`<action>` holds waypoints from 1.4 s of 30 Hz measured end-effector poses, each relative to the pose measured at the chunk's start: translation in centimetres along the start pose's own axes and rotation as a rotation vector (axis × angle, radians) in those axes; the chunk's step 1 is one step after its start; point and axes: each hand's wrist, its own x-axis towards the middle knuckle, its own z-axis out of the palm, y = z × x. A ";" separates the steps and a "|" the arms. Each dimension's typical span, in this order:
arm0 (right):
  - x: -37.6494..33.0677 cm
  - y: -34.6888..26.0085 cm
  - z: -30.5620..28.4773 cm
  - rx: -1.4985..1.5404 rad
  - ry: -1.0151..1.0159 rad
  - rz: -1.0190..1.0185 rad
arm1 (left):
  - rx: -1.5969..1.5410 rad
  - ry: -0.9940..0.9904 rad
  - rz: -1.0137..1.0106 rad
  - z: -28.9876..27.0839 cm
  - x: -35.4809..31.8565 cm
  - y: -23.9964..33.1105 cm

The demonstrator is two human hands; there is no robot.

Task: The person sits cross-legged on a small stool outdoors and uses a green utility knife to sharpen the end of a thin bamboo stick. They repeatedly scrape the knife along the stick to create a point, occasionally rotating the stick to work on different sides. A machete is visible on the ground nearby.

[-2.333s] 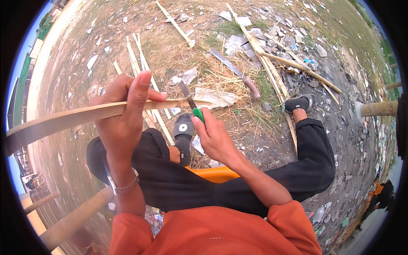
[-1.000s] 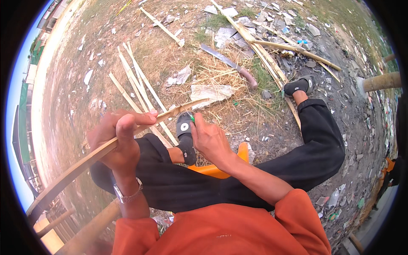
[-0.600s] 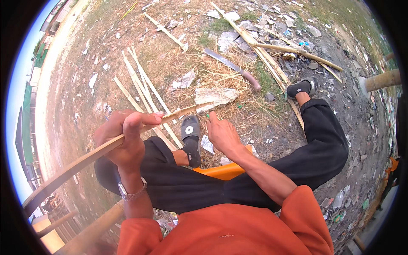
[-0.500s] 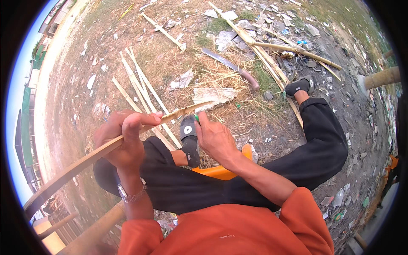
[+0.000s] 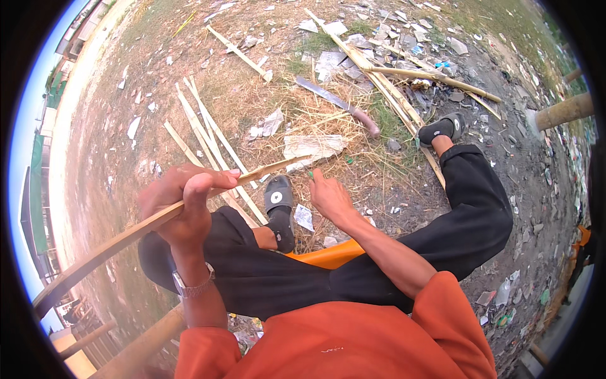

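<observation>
A long bamboo strip (image 5: 104, 251) runs from the lower left up across my lap, and my left hand (image 5: 178, 205) is closed around it with the thumb along its upper side. The strip's far tip, notched or shaved, points toward the straw. Close to that tip, my right hand (image 5: 332, 199) is closed on a small object of which only a green bit (image 5: 310, 174) shows between the fingers. The rest of that object is hidden. Beyond my hands a long knife (image 5: 328, 96) with a brownish handle lies on the ground.
Several split bamboo strips (image 5: 207, 129) lie left of my foot. Longer bamboo poles (image 5: 410, 74) cross at the upper right. A pale flat slab (image 5: 314, 146) rests among straw. Something orange (image 5: 328, 255) is under my legs, and litter covers the right side.
My right hand has moved a little right, past the tip of the bamboo strip. My left hand keeps its grip, and a printed paper scrap now shows beside my foot.
</observation>
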 end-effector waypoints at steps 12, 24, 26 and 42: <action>0.0 -5.8 -0.9 0.080 0.135 -0.203 | 0.016 -0.011 0.003 -1.4 -0.3 -0.5; 0.9 -1.9 -2.0 0.285 0.161 -0.055 | -0.028 -0.027 -0.035 -0.7 0.7 -0.6; 0.5 -3.8 -2.3 0.427 0.133 -0.085 | -0.009 -0.022 -0.060 -1.5 0.2 -1.0; 0.7 -3.7 0.3 0.087 0.043 0.059 | -0.032 -0.070 0.048 -1.1 0.0 -0.9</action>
